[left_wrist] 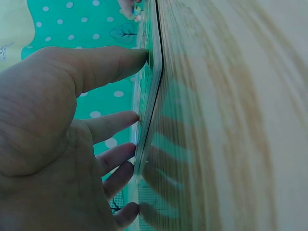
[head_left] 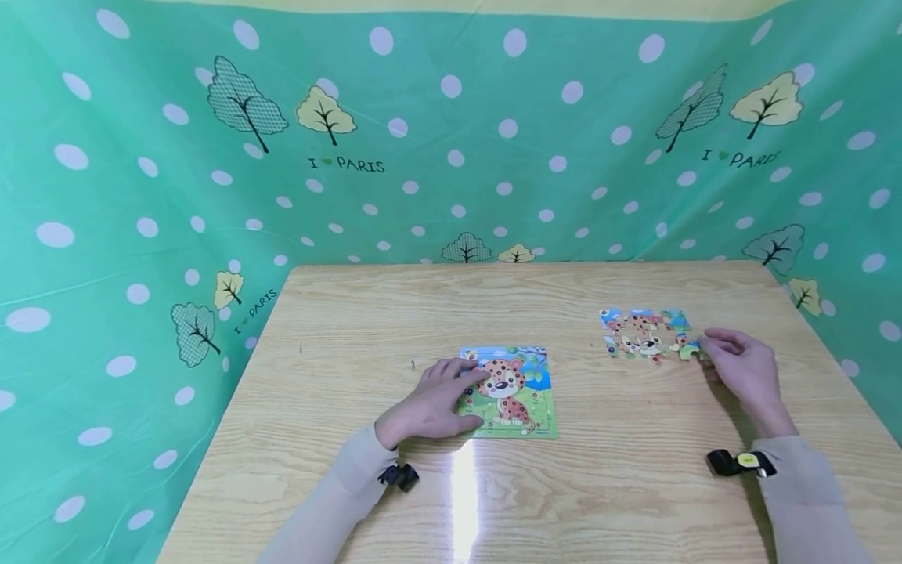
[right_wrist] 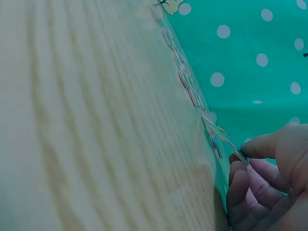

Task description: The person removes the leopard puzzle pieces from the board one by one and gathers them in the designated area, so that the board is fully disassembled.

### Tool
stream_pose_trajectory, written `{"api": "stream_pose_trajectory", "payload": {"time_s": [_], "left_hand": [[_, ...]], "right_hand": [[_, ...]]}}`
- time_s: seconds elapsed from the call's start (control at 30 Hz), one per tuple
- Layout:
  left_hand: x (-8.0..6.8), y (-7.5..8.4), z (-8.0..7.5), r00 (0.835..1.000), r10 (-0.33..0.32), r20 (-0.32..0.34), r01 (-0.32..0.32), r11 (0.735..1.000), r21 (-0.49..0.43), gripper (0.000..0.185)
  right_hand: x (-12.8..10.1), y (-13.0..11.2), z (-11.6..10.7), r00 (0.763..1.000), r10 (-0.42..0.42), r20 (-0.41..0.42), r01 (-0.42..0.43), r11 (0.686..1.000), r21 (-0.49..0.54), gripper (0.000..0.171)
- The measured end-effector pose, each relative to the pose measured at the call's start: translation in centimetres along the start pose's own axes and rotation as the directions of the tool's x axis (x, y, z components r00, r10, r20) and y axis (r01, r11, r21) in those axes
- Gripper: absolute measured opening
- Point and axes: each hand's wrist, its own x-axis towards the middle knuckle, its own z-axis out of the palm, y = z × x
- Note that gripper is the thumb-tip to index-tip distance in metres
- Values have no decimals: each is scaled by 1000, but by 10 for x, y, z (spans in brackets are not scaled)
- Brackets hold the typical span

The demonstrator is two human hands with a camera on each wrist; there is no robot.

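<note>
The wooden surface (head_left: pixel 352 329) is carrying a puzzle board (head_left: pixel 517 392) near its middle, and the left hand (head_left: pixel 430 407) is pressing it with straight fingers (left_wrist: pixel 115 122), probably to steady it. To the right of the board, the right hand (head_left: pixel 740 368) is pinching a loose puzzle piece (head_left: pixel 690 349) at the edge of the half-built puzzle (head_left: pixel 644 334).

Leopard puzzle board (head_left: pixel 513 392) flat; loose pieces (head_left: pixel 644 334) beside

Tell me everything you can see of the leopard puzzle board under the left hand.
The square cardboard leopard puzzle board lies flat near the middle of the wooden table. It shows a spotted cartoon leopard sitting on green grass under blue sky. The left wrist view shows it thin, with a dark edge. The left hand rests on its left side, straight fingers pressing down. Nothing else touches it.
</note>
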Motion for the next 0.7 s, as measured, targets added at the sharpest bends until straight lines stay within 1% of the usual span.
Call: {"api": "stream_pose_trajectory", "payload": {"time_s": [0.13, 0.3, 0.47, 0.7], "left_hand": [[0, 0, 1, 1000, -4, -4, 4, 1000, -6, 75], [1, 0, 2, 1000, -5, -6, 5, 1000, -6, 74], [0, 1, 1, 1000, -3, -10, 3, 1000, -10, 74], [0, 1, -1, 1000, 4, -9, -4, 1000, -17, 72]], "right_hand": [[2, -1, 1, 1000, 2, -17, -3, 998, -70, 60], [4, -3, 4, 1000, -18, -23, 15, 990, -143, 59], [6, -1, 7, 999, -38, -12, 35, 984, -175, 59], [7, 0, 8, 999, -43, -8, 41, 983, -179, 58]]}}
